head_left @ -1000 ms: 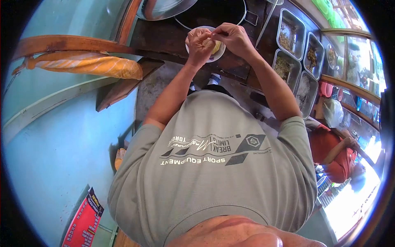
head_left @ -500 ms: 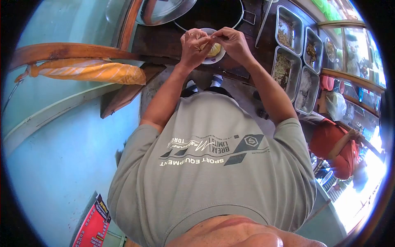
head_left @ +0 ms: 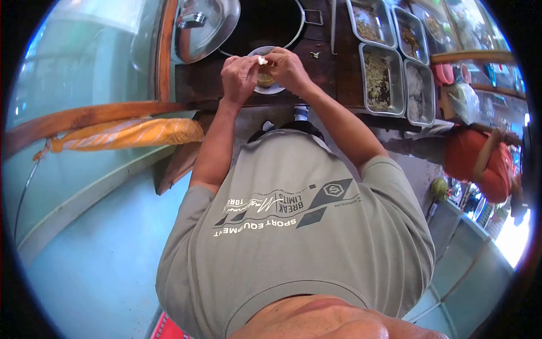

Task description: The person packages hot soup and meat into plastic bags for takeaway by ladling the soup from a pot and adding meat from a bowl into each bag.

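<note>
My left hand (head_left: pixel 240 78) and my right hand (head_left: pixel 287 72) meet over a white bowl (head_left: pixel 270 90) on the dark wooden table (head_left: pixel 197 85). A small white piece (head_left: pixel 262 60) is pinched between the fingertips of both hands; its kind is not clear. Something yellowish (head_left: pixel 264 80) lies in the bowl, partly hidden by my fingers. Just beyond my hands is a large dark round pan (head_left: pixel 262 25) with a metal rim and handle.
A domed metal lid (head_left: pixel 212 34) leans left of the pan. To the right stand metal trays (head_left: pixel 383 108) with shredded or crumbly food. A small pale scrap (head_left: pixel 315 55) lies on the table. An orange cloth (head_left: pixel 130 134) hangs at left. A person in red (head_left: pixel 471 158) is at right.
The view has turned, so the table and trays appear shifted left and up. The white piece now shows between my fingertips, and less of the yellow contents is visible in the bowl.
</note>
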Motion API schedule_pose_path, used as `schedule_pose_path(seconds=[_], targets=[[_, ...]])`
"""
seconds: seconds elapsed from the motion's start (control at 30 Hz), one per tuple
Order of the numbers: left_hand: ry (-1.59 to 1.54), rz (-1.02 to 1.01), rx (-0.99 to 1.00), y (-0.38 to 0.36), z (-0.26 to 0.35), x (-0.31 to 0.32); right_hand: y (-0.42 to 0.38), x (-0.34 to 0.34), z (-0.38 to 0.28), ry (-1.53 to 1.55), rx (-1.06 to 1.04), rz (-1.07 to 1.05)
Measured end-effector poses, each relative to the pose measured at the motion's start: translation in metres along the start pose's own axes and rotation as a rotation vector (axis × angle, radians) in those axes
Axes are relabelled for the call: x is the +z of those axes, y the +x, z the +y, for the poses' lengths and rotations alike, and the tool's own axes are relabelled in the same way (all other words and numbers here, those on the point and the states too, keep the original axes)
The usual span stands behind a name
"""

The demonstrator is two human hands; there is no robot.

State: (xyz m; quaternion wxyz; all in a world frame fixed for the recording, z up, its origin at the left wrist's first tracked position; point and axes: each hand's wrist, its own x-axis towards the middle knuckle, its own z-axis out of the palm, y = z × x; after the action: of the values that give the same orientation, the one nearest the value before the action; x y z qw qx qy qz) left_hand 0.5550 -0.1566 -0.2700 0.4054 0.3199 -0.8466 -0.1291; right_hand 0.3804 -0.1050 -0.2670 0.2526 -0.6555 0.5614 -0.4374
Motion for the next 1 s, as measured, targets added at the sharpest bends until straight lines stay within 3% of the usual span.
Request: schedule_pose_path(seconds=[0.13, 0.43, 0.6, 0.73, 0.83, 1.0], targets=[[0.025, -0.013, 0.139, 0.014, 0.015, -0.01, -0.001, 0.003, 0.002, -0.055, -0.155, 0.196], [-0.124, 0.016, 0.22, 0.066, 0.062, -0.017, -0.004, -0.064, -0.048, -0.133, -0.106, 0.37], [-0.23, -0.019, 0.34, 0.118, 0.128, -0.013, -0.026, -0.152, -0.067, -0.215, -0.106, 0.501], [-0.445, -0.011, 0.277, 0.136, 0.16, 0.016, -0.063, -0.247, -0.065, -0.303, -0.025, 0.593], [-0.603, -0.049, 0.2, 0.152, 0.192, 0.06, -0.103, -0.322, -0.049, -0.39, 0.007, 0.701], [-0.742, -0.205, 0.273, 0.193, 0.285, 0.172, -0.184, -0.447, -0.021, -0.491, 0.135, 0.822]])
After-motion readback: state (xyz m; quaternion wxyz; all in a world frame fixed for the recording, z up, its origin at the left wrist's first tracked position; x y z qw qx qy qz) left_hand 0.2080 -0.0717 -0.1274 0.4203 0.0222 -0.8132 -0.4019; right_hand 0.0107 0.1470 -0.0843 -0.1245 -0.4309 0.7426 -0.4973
